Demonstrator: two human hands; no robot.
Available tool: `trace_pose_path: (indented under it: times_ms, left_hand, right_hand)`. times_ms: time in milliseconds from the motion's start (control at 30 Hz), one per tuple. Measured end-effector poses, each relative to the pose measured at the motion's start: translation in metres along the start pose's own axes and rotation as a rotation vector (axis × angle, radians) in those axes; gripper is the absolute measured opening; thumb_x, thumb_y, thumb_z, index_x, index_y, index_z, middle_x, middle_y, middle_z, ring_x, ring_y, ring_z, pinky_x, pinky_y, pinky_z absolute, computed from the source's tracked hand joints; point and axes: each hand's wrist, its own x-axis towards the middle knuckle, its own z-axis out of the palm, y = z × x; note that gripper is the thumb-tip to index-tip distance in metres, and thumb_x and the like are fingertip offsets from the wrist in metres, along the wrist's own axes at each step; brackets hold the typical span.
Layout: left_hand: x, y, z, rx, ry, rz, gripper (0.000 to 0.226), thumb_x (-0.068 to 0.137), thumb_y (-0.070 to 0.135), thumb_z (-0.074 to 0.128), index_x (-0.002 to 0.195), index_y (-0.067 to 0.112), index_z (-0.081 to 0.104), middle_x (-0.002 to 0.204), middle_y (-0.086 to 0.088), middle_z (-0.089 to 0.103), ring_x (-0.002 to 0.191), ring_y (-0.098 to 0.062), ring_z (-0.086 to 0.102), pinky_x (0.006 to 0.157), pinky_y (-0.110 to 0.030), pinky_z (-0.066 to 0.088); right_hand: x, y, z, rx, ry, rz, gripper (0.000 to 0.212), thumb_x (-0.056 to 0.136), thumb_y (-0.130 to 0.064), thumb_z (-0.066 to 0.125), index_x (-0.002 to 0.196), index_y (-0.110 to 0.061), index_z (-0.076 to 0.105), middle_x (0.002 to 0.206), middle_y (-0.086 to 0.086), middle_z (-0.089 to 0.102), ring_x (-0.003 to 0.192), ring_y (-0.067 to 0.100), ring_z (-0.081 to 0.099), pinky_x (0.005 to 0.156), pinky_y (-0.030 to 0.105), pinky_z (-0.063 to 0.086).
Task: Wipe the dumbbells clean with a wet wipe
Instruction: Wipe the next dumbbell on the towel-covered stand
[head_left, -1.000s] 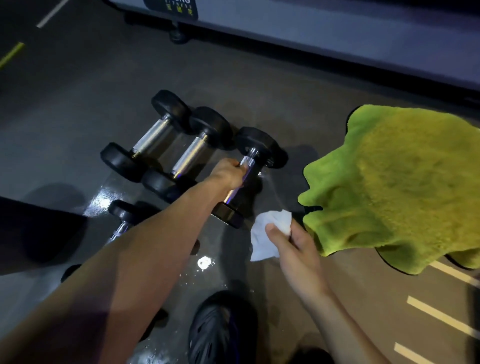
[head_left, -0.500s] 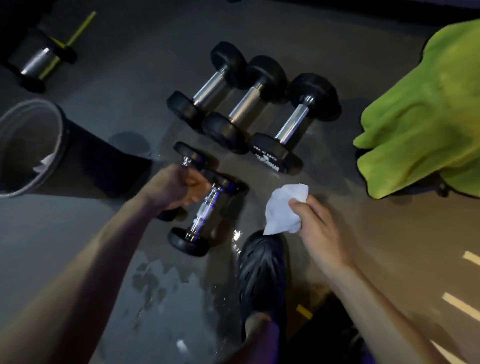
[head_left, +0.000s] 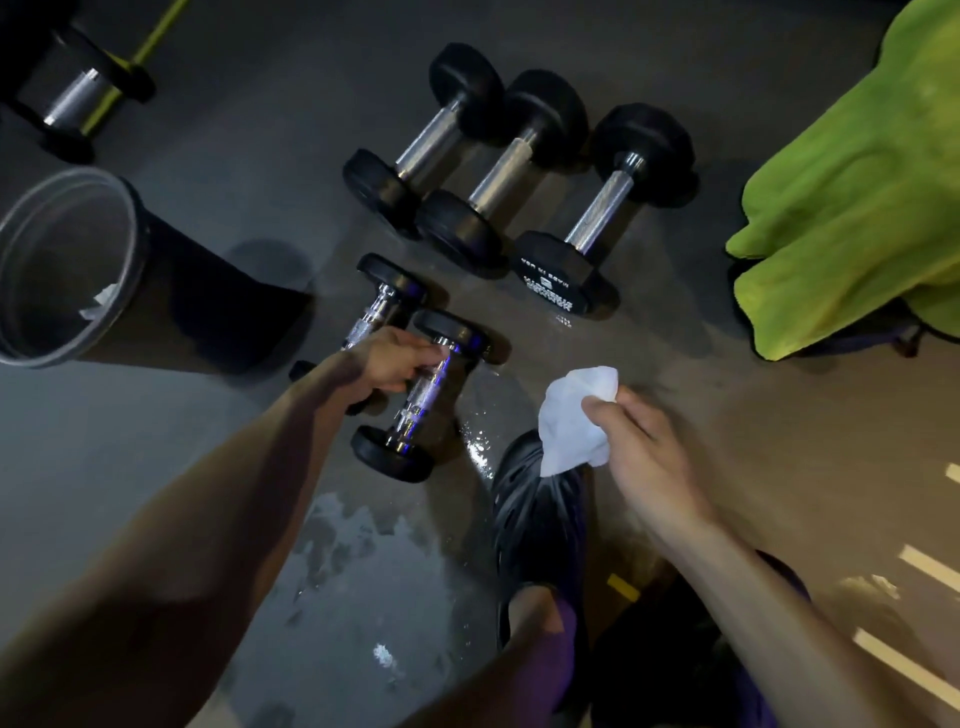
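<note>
A small chrome-handled dumbbell (head_left: 415, 395) is gripped by the left hand (head_left: 397, 361), whose fingers are curled round the upper part of its handle, just below its far black head; whether it rests on the dark floor (head_left: 218, 467) or is lifted cannot be told. A second small dumbbell (head_left: 375, 312) lies just beside it on the left, partly hidden behind the left hand. Beyond the held dumbbell, three larger dumbbells (head_left: 511, 171) are laid side by side, the two on the left touching and the rightmost one set slightly apart. To the right of the held dumbbell, a crumpled white wet wipe (head_left: 571, 421) is pinched between the thumb and fingers of the right hand (head_left: 644, 452), apart from every dumbbell and above the toe of a black shoe (head_left: 524, 525). Wet patches are seen on the floor near the held dumbbell and below it. To its left a dark bin (head_left: 135, 291) is seen with white scraps inside. Far to the right of it, a bright green towel (head_left: 857, 197) is draped over something dark.
</note>
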Motion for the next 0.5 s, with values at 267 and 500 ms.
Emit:
trace_pose_path:
  times_ms: [267, 500]
  left_hand:
    - [0.006, -0.007, 0.016, -0.081, -0.062, 0.145, 0.018, 0.102, 0.014, 0.064, 0.095, -0.002, 0.068, 0.077, -0.006, 0.075, 0.065, -0.013, 0.074, 0.064, -0.025, 0.063]
    - [-0.054, 0.049, 0.020, -0.180, 0.092, 0.451, 0.020, 0.106, 0.011, 0.056, 0.091, 0.007, 0.069, 0.077, -0.002, 0.075, 0.067, -0.007, 0.071, 0.063, -0.017, 0.056]
  right_hand:
    - [0.006, -0.013, -0.004, -0.021, 0.007, -0.014, 0.035, 0.083, -0.056, 0.055, 0.110, -0.039, 0.070, 0.113, -0.010, 0.073, 0.111, 0.013, 0.066, 0.105, 0.045, 0.050]
    - [-0.007, -0.033, -0.032, 0.009, 0.054, -0.159, 0.015, 0.100, -0.034, 0.058, 0.103, -0.034, 0.072, 0.099, -0.016, 0.075, 0.098, 0.003, 0.068, 0.089, 0.032, 0.050]
